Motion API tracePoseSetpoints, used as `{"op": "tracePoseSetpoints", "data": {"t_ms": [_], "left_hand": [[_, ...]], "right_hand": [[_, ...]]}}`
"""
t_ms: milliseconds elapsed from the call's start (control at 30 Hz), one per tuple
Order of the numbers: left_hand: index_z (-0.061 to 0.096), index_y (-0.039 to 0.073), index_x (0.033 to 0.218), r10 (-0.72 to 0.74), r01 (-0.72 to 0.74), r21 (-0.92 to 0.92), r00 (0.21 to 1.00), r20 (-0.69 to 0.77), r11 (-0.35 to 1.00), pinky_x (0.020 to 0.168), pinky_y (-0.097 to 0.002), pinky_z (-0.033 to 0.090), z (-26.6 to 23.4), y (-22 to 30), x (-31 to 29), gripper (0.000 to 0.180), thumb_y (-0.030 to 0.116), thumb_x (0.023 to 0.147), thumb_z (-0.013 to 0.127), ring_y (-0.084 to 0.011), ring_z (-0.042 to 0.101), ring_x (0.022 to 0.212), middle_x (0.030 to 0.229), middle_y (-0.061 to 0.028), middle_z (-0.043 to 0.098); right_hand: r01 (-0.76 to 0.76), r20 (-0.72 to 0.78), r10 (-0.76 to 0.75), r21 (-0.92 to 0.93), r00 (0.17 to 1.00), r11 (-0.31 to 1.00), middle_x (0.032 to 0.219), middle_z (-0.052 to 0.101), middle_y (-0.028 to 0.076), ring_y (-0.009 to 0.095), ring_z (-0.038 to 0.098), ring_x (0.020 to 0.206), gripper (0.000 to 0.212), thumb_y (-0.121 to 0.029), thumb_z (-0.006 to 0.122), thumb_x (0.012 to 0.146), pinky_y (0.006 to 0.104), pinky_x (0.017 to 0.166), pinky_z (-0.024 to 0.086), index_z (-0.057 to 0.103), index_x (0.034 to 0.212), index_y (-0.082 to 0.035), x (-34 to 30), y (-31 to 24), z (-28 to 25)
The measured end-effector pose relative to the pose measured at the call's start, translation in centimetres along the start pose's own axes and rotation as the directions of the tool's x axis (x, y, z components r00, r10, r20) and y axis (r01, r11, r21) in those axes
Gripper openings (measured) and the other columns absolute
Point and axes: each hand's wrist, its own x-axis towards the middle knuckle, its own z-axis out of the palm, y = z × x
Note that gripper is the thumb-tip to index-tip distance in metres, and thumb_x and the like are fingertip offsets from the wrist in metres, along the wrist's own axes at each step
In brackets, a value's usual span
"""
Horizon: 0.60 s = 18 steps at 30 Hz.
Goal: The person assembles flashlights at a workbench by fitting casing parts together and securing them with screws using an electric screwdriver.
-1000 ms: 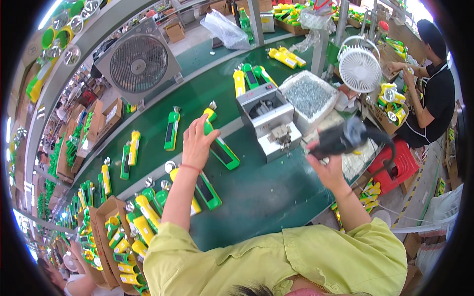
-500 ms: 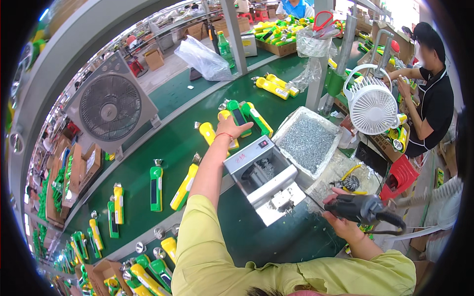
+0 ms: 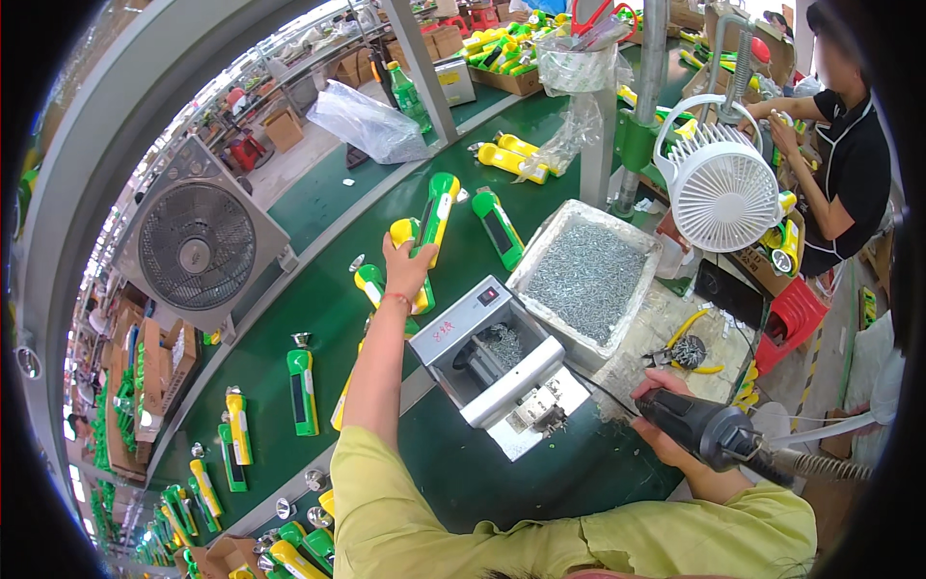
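My left hand (image 3: 409, 268) reaches over the green belt with its fingers closed round a yellow-and-green flashlight (image 3: 441, 205), which stands tilted. A second yellow flashlight end (image 3: 402, 231) shows right at my fingertips, and its full shape is partly hidden. Beside them lies a green flashlight (image 3: 497, 228) with a dark panel. Under my wrist is one more flashlight (image 3: 367, 281). In my right hand (image 3: 661, 436) is a black electric screwdriver (image 3: 690, 422), its thin bit pointing left toward the grey screw feeder (image 3: 482, 347).
A white foam box (image 3: 585, 280) full of screws sits behind the feeder. Yellow-handled pliers (image 3: 709, 369) lie to its right. A white fan (image 3: 725, 183) and a metal post (image 3: 641, 106) stand beyond. Several flashlights line the belt (image 3: 280, 333) at left. A co-worker (image 3: 849, 164) works at far right.
My left hand has tipped the flashlight onto its side and lifted it somewhat off the green one beside it. The screwdriver stays in my right hand. The whole view has shifted slightly.
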Motion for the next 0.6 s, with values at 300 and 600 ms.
{"op": "tracePoseSetpoints", "data": {"t_ms": [300, 600], "left_hand": [[0.043, -0.007, 0.129, -0.031, 0.082, -0.492, 0.993, 0.112, 0.867, 0.106, -0.0342, 0.027, -8.9, 7.8, -11.2, 0.055, 0.02, 0.085, 0.058, -0.0249, 0.026, 0.134, 0.148, -0.019, 0.013], [0.005, -0.003, 0.143, -0.057, 0.078, -0.605, 0.997, 0.053, 0.792, 0.102, -0.0324, 0.032, -13.0, 5.8, -18.2, 0.075, 0.017, 0.087, 0.052, -0.0217, 0.042, 0.121, 0.133, -0.0156, 0.041]], "right_hand": [[-0.03, -0.023, 0.032, 0.096, 0.999, 0.995, 0.101, 0.054, 0.005, 0.013, 0.049, 0.091, 0.061, -0.002, 0.065, 0.076, 0.027, 0.085, 0.039, 0.038, 0.13, -0.003, -0.6, -0.1, -0.1], [0.013, -0.025, -0.009, 0.183, 1.0, 0.983, 0.102, 0.055, 0.002, 0.01, 0.049, 0.078, 0.057, 0.0, 0.066, 0.076, 0.0227, 0.071, 0.043, 0.042, 0.128, -0.003, -0.1, -0.3, 0.9]]}}
